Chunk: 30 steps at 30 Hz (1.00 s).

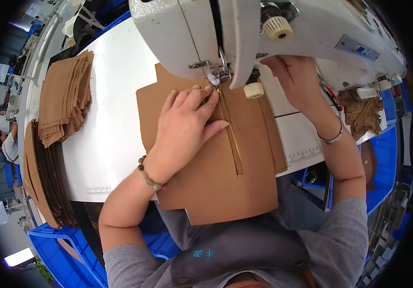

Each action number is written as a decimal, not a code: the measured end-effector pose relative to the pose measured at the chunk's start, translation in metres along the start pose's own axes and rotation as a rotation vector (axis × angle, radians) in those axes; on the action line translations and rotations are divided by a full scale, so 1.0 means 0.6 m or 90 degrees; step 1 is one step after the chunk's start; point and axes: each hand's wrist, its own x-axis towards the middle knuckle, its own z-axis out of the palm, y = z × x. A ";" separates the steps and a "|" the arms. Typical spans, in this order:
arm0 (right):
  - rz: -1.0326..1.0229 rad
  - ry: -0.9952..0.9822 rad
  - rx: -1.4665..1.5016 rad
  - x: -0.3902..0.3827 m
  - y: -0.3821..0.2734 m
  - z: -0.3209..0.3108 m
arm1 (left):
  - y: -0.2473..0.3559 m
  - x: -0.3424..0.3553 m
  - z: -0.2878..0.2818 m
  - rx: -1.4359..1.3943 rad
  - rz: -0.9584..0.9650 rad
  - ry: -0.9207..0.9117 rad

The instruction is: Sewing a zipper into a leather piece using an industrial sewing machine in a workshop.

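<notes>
A flat brown panel [206, 196] with notched corners lies under the needle area of a white sewing machine [168, 38]. A gold-toothed zipper [230, 122] runs down a narrow slot in it, its upper end at the presser foot [217, 78]. My left hand [187, 113] rests flat on the panel left of the zipper, fingers stretched and their tips close to the foot, thumb beside the zipper. To the right of the needle, my right hand [296, 79] reaches up behind the machine head with bent fingers; the machine hides their tips and anything they grip.
A stack of brown pieces [65, 98] lies on the white table [103, 86] at left, with larger panels [45, 177] nearer. Small brown scraps [364, 115] sit far right. Blue bins [79, 249] stand below. The machine's tension knob [277, 29] juts out above.
</notes>
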 end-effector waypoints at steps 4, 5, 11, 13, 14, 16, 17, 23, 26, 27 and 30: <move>0.004 0.008 0.009 0.002 0.000 0.002 | 0.003 -0.003 0.000 0.005 -0.001 -0.014; -0.011 0.009 -0.005 0.004 -0.001 0.001 | 0.005 -0.005 0.000 0.014 -0.001 -0.009; 0.027 -0.149 0.045 -0.003 0.006 0.001 | 0.006 -0.005 0.000 0.020 -0.004 -0.010; -0.215 -0.168 0.002 -0.011 0.007 0.019 | 0.006 -0.006 0.001 0.012 -0.010 -0.008; -0.216 -0.173 0.000 -0.015 0.007 0.029 | 0.006 -0.008 0.002 0.000 -0.015 -0.001; -0.273 -0.253 -0.008 -0.023 0.006 0.043 | 0.005 -0.011 0.002 -0.013 -0.025 0.003; -0.277 -0.253 0.002 -0.027 0.005 0.048 | 0.002 -0.012 0.001 -0.038 -0.033 -0.004; -0.265 -0.249 0.020 -0.035 -0.004 0.043 | 0.002 -0.014 0.001 -0.048 -0.035 -0.010; -0.288 -0.234 0.006 -0.032 -0.007 0.041 | 0.003 -0.013 0.001 -0.041 -0.029 -0.010; -0.282 -0.245 0.004 -0.032 -0.008 0.041 | 0.003 -0.013 0.000 -0.037 -0.023 -0.010; -0.268 -0.254 0.009 -0.031 -0.010 0.039 | 0.002 -0.014 -0.002 -0.031 -0.007 -0.007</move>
